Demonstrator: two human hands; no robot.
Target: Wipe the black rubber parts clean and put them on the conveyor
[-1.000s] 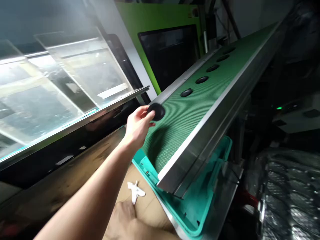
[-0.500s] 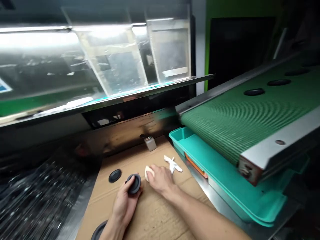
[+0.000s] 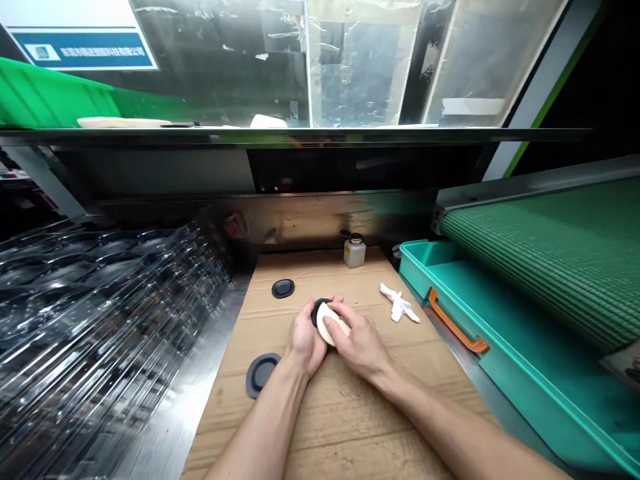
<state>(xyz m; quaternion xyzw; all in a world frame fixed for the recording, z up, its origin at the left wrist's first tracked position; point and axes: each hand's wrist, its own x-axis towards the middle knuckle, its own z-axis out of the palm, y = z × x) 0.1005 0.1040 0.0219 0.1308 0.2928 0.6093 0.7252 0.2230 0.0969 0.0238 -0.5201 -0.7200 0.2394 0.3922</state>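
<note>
My left hand (image 3: 305, 340) is closed around a round black disc-shaped part (image 3: 318, 308), held just above the cardboard. Pinched in my right hand (image 3: 360, 343) is a cream-white round sponge pad (image 3: 327, 327), which lies over the black part and hides most of its face. Two more dark parts rest on the cardboard: a small black one (image 3: 283, 288) beyond my left hand, and a larger grey-black one (image 3: 263, 375) beside my left forearm. A crumpled white cloth (image 3: 399, 303) lies to the right of my right hand.
Cardboard (image 3: 370, 427) covers the bench. A small bottle (image 3: 355, 252) stands at its back edge. Stacked clear plastic trays (image 3: 100, 320) fill the left side. On the right, a teal bin (image 3: 520, 393) with an orange handle sits under a green conveyor belt (image 3: 560, 247). A shelf edge (image 3: 300, 138) crosses above.
My view has swung left and levelled. My right hand has brought the sponge pad over onto the black part in my left hand; before, the two hands were apart.
</note>
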